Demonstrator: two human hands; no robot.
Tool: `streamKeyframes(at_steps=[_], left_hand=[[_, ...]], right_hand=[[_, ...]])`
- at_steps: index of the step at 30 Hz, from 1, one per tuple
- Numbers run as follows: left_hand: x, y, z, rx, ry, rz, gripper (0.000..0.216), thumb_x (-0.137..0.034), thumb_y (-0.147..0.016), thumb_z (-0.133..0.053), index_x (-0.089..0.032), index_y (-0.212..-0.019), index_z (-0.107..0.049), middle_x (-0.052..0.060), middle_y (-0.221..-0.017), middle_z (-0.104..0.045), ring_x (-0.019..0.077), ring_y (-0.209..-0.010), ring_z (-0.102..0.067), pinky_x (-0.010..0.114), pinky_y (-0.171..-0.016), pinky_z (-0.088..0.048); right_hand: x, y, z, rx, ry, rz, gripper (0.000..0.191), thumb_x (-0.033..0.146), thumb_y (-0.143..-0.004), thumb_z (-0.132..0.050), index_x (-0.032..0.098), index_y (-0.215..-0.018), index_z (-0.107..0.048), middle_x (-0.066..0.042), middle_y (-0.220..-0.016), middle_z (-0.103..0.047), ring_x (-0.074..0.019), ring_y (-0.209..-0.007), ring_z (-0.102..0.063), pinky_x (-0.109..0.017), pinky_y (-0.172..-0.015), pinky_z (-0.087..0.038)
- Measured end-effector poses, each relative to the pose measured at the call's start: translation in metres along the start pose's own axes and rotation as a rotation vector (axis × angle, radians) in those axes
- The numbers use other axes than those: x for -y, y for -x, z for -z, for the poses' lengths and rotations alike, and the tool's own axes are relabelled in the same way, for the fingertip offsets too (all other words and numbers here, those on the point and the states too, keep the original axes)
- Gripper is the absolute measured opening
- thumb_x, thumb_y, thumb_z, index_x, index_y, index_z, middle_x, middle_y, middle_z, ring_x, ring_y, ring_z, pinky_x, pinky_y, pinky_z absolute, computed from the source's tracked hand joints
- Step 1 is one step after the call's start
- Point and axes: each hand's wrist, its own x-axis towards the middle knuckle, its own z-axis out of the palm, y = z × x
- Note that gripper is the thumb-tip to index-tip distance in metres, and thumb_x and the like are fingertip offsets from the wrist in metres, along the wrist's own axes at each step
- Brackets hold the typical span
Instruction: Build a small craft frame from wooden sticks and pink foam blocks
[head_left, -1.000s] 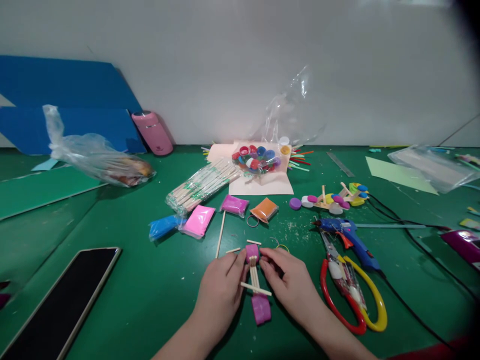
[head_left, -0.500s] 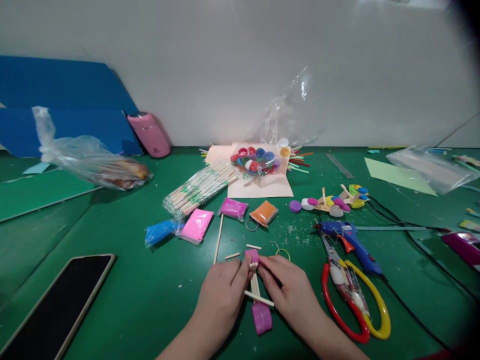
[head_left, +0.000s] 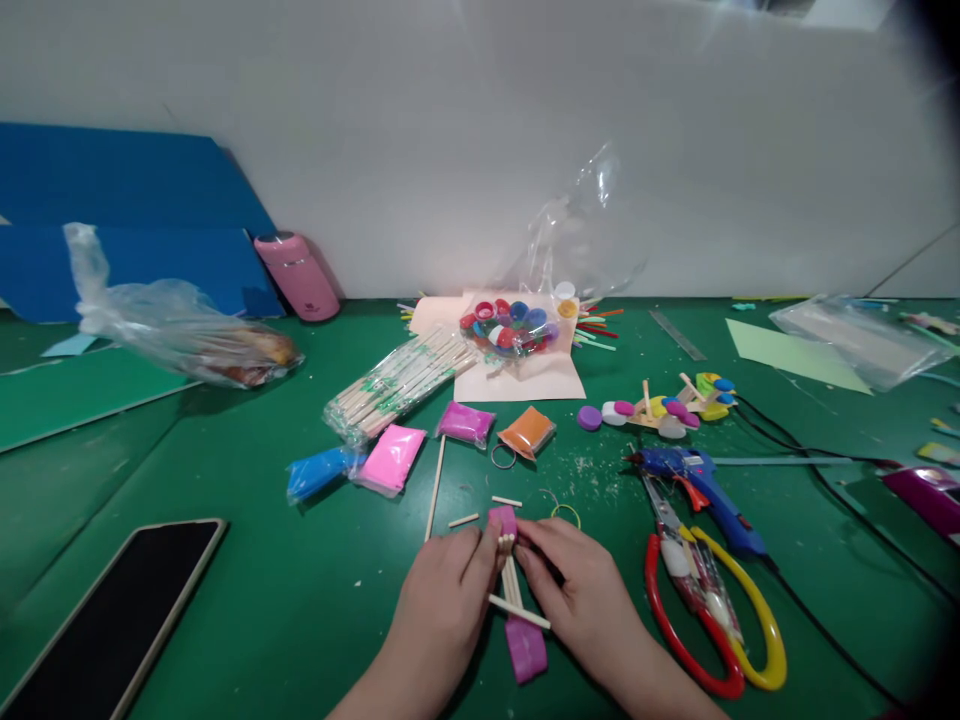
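Note:
On the green table my left hand and my right hand pinch a small figure of wooden sticks from both sides. The figure lies flat, with a purple clay piece at its far end and another purple clay piece at its near end. A short cross stick lies over the upright sticks. Fingers of both hands are closed on the sticks near the far purple piece. Two short stick offcuts and a long wooden stick lie just beyond the hands.
Red and yellow scissors and a blue glue gun with its black cable lie to the right. Clay packets, a bundle of sticks, a bag of bottle caps sit beyond. A phone lies at the left.
The view has shifted slightly. My hands stay on the stick figure, the fingers edging closer together near its far purple piece.

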Motion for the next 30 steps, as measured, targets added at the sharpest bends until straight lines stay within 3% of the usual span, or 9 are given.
streamKeyframes(at_steps=[5, 9, 14, 17, 22, 25, 30], left_hand=[[0.001, -0.001, 0.004, -0.053, 0.036, 0.009, 0.035, -0.021, -0.087, -0.038, -0.011, -0.120, -0.039, 0.011, -0.082, -0.064, 0.0194, -0.067, -0.059, 0.029, -0.055, -0.048], [0.000, 0.001, 0.017, -0.076, 0.078, 0.080, 0.030, -0.020, -0.085, -0.041, -0.015, -0.114, -0.046, 0.009, -0.080, -0.062, 0.0186, -0.065, -0.059, 0.028, -0.056, -0.050], [-0.005, 0.007, 0.049, 0.017, 0.205, 0.271, 0.032, -0.025, -0.083, -0.044, -0.016, -0.114, -0.046, 0.009, -0.088, -0.057, 0.0164, -0.074, -0.060, 0.022, -0.060, -0.052], [-0.007, 0.004, 0.061, 0.086, 0.232, 0.281, 0.030, -0.027, -0.086, -0.038, -0.015, -0.112, -0.048, 0.008, -0.084, -0.056, 0.0141, -0.063, -0.060, 0.020, -0.053, -0.052], [-0.005, -0.012, 0.063, 0.168, 0.188, 0.224, 0.028, -0.024, -0.088, -0.031, -0.016, -0.087, -0.058, 0.006, -0.070, -0.054, 0.0163, -0.056, -0.055, 0.026, -0.049, -0.048], [-0.003, -0.023, 0.063, 0.191, 0.157, 0.197, 0.029, -0.024, -0.087, -0.032, -0.018, -0.079, -0.059, 0.004, -0.064, -0.052, 0.0177, -0.056, -0.052, 0.028, -0.049, -0.044], [0.003, -0.035, 0.059, 0.172, 0.340, 0.331, 0.027, -0.026, -0.087, -0.036, -0.019, -0.079, -0.061, 0.003, -0.065, -0.053, 0.0164, -0.062, -0.052, 0.027, -0.057, -0.043]], right_hand=[[0.000, 0.000, 0.001, -0.017, -0.020, -0.008, 0.025, 0.015, -0.082, -0.045, 0.018, -0.101, -0.061, -0.007, -0.086, -0.064, -0.0177, -0.078, -0.059, -0.027, -0.069, -0.048], [-0.003, 0.001, 0.005, -0.122, -0.057, -0.021, 0.025, 0.017, -0.083, -0.045, 0.018, -0.103, -0.059, -0.007, -0.087, -0.064, -0.0177, -0.080, -0.059, -0.027, -0.071, -0.048], [0.002, 0.008, 0.014, -0.244, -0.143, -0.014, 0.024, 0.017, -0.082, -0.048, 0.022, -0.104, -0.058, -0.005, -0.087, -0.064, -0.0167, -0.080, -0.059, -0.023, -0.067, -0.049], [0.008, 0.013, 0.018, -0.218, -0.211, 0.061, 0.028, 0.015, -0.082, -0.048, 0.026, -0.107, -0.056, -0.003, -0.082, -0.062, -0.0150, -0.074, -0.059, -0.022, -0.063, -0.048], [0.014, 0.009, 0.021, -0.127, -0.222, 0.114, 0.032, 0.016, -0.081, -0.050, 0.026, -0.112, -0.053, -0.005, -0.098, -0.057, -0.0164, -0.084, -0.057, -0.025, -0.070, -0.047], [0.018, -0.001, 0.023, -0.119, -0.248, 0.109, 0.021, 0.016, -0.082, -0.050, 0.024, -0.098, -0.062, -0.003, -0.087, -0.061, -0.0154, -0.079, -0.058, -0.025, -0.069, -0.047], [0.016, -0.010, 0.020, -0.226, -0.250, -0.003, 0.016, 0.022, -0.082, -0.051, 0.022, -0.094, -0.062, -0.004, -0.084, -0.063, -0.0157, -0.076, -0.059, -0.024, -0.064, -0.048]])
